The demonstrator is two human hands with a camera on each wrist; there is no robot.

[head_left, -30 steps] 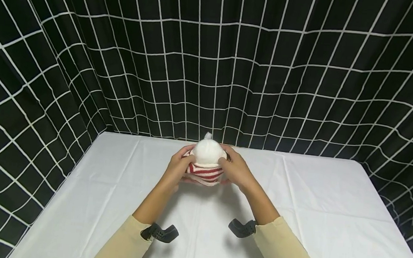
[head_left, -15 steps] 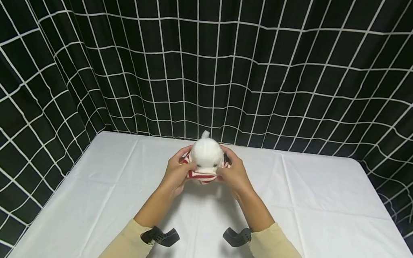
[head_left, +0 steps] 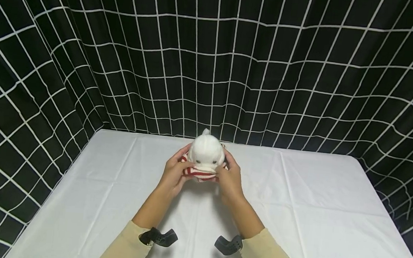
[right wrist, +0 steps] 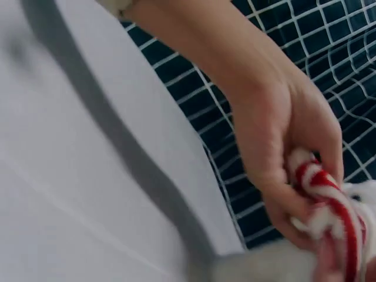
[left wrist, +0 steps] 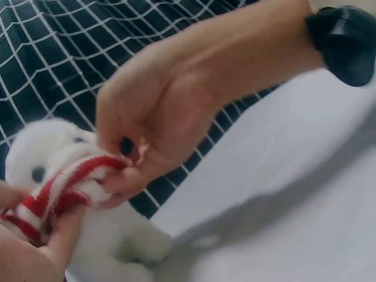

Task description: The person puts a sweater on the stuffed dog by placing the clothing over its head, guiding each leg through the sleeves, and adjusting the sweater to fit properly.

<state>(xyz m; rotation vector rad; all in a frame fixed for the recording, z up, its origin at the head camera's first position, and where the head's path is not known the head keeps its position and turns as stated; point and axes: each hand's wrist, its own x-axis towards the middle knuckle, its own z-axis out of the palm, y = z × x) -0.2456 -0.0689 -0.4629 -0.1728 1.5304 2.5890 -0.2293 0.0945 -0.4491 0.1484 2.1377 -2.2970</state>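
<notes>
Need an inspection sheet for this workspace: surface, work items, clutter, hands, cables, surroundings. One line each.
Surface: table under a white tablecloth, fold creases visible.
Work items: white stuffed toy, upright, at the far side of the table; red-and-white striped cloth at its neck, below the face.
Clutter: nothing seen.
Hands: left hand and right hand both pinch the striped cloth, one on each side; black device at each wrist.
Cables: nothing seen.
Surroundings: black curtain with white grid lines.

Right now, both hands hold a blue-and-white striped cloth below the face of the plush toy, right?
Not quite: the striped cloth is red and white, as the left wrist view shows. The left hand and right hand do hold it below the face of the plush toy.
</notes>
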